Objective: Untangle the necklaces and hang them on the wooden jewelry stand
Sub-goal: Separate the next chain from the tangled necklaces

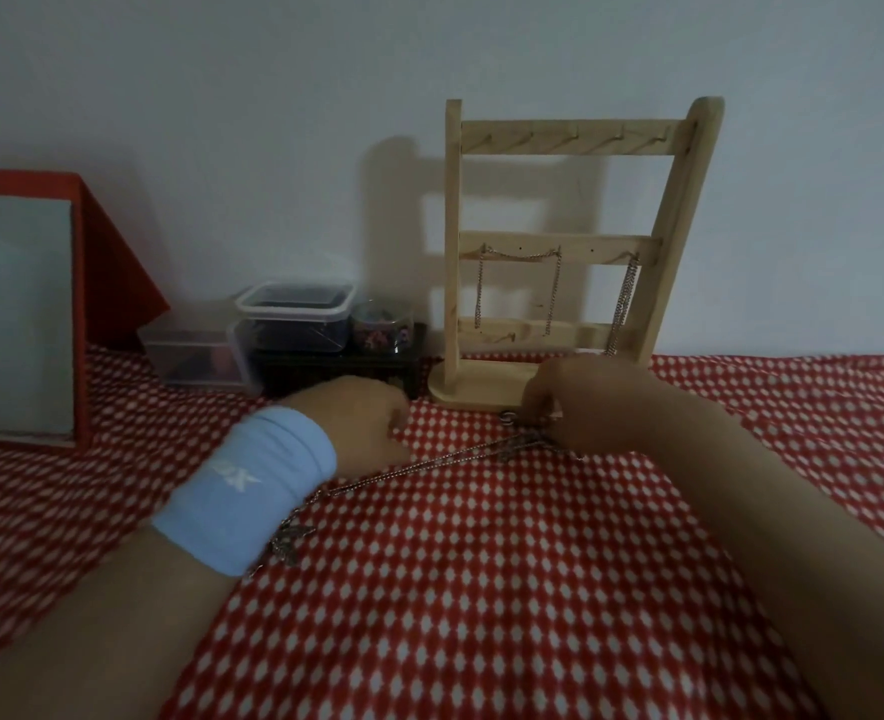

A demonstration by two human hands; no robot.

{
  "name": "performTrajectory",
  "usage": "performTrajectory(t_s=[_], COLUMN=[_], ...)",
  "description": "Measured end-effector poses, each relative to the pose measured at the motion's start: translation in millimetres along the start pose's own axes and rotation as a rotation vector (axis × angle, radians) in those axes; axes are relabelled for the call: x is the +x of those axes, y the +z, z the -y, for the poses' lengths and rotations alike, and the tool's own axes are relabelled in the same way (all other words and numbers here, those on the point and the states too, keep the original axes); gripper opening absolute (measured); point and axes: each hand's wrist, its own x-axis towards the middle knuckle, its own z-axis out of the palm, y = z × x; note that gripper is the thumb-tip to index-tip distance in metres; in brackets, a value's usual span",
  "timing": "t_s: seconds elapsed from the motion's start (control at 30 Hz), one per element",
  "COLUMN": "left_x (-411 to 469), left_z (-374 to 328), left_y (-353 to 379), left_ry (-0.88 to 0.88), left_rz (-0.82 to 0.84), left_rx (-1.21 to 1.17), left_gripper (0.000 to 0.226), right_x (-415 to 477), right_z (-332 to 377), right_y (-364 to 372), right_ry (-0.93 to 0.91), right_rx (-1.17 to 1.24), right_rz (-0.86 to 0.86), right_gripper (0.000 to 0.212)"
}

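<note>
Clear tubs (294,317) (stacked) beside red box (102,262)

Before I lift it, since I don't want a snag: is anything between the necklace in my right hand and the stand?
Nothing visible. The wooden stand stands right behind your right hand, which pinches the necklace on the cloth. Chains already hang from its middle bar; the top bar hooks look free.

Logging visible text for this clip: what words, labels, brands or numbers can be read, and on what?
"X": large white letter on the blue wristband at the left wrist; the mark beside it is too blurred to read.
Plastic boxes: no label can be read.
No other text shows.
</note>
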Motion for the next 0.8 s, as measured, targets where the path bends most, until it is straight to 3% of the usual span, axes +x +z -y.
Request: performTrajectory(t_s=[0.07,0.23,0.4,0.5,0.6,0.67,0.73,0.8], left_x=[5.0,15.0,16.0,12.2,5.3,0.3,-2.3,-2.5], left_z=[-20.3,-36.3,-22.6,-7.1,11.6,21.5,25.1,17.7], left_y=[18.2,47.4,34.8,19.3,4.2,-5.5,-10.6,-10.0], left_ry=[0.100,0.154,0.069,-0.001,-0.093,-0.166,-0.219,-0.175], left_rz=[-0.137,-0.313,-0.188,0.004,0.243,0.306,0.256,0.148], left_rx=[-0.204,-0.313,-0.442,-0.572,-0.304,-0.031,0.169,0.207], left_gripper=[0.041,0.017,0.017,0.017,0.021,0.018,0.018,0.029], right_x=[1.2,4.4,4.0,5.3,7.6,7.6,6.0,3.9], right_z=[1.6,-1.8,-7.9,-10.1,-11.6,-11.6,-8.9,-3.5], right_y=[-0.1,4.9,7.7,8.4,9.7,8.7,6.8,5.9], right_ry=[-0.051,-0.056,-0.059,-0.051,-0.050,-0.045,-0.040,-0.052], right_rx=[0.061,0.140,0.247,0.259,0.272,0.271,0.243,0.184], right_rz=[0.029,0.021,0.051,0.066,0.063,0.057,0.049,0.015], right_gripper=[0.024,0.020,0.023,0.028,0.025,0.023,0.023,0.025])
